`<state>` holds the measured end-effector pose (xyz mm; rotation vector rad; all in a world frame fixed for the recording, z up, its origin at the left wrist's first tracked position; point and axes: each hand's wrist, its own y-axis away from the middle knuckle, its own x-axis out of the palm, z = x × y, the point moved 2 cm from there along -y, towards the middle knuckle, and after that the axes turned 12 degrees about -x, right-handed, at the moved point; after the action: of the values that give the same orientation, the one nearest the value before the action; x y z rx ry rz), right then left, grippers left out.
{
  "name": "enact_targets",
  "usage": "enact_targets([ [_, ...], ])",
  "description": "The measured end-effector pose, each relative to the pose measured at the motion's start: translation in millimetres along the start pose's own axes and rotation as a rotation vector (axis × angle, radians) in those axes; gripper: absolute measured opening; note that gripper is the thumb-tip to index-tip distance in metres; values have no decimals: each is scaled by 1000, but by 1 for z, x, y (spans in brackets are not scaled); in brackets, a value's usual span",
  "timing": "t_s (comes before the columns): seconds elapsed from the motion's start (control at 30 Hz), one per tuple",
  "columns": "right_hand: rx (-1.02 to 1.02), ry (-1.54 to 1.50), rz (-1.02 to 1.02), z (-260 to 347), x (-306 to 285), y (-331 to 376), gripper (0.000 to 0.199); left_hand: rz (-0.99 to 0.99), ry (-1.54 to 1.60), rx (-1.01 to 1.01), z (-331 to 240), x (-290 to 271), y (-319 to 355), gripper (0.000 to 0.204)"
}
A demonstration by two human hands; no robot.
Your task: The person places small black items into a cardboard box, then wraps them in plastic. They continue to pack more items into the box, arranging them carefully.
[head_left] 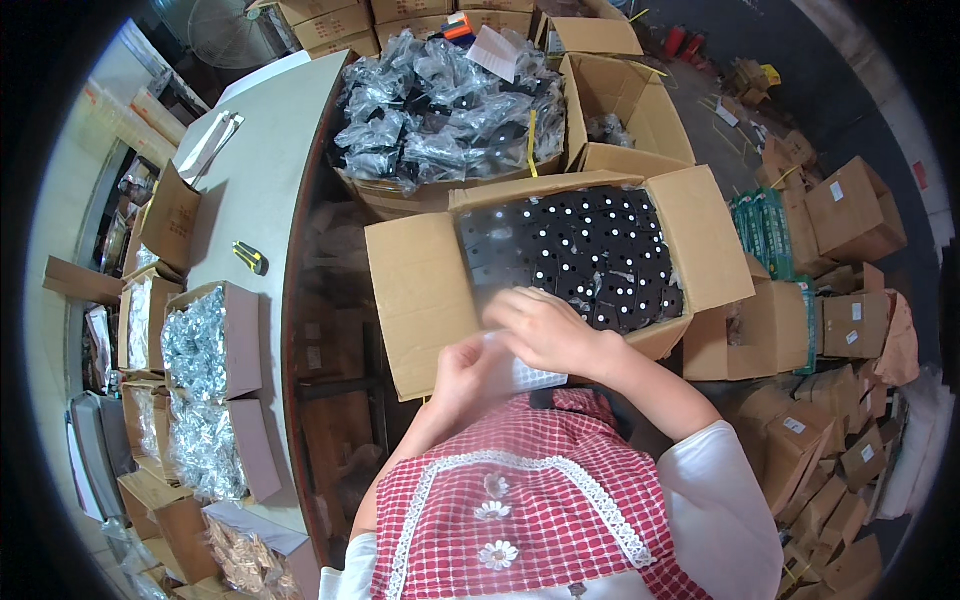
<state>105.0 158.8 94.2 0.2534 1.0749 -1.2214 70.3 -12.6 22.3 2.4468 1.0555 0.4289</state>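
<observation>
Close to my apron, my left hand (463, 376) is closed on a sheet of round white stickers (538, 377), seen partly below my right wrist. My right hand (540, 326) reaches across just above it, with fingers bent together near the left hand's fingertips. Whatever is in that pinch is hidden and slightly blurred. Beyond my hands stands an open cardboard box (420, 300) with its flaps folded out. Rows of flat black pieces (600, 255) fill it, many bearing a white round dot. A hazy plastic film covers the left part of them.
Behind the box, a larger carton holds plastic-wrapped black parts (440, 110); an open carton (630, 105) stands beside it. On the left runs a grey table (265, 180) with a yellow-black utility knife (249, 257) and boxes of small bagged parts (200, 345). Cartons (855, 210) crowd the right.
</observation>
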Motion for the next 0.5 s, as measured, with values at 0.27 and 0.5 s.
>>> enact_targets([
  [0.27, -3, 5, 20, 0, 7, 5, 12, 5, -167, -23, -6, 3, 9, 24],
  [0.5, 195, -164, -332, -38, -20, 44, 9, -102, 343, -213, 18, -18, 5, 19],
])
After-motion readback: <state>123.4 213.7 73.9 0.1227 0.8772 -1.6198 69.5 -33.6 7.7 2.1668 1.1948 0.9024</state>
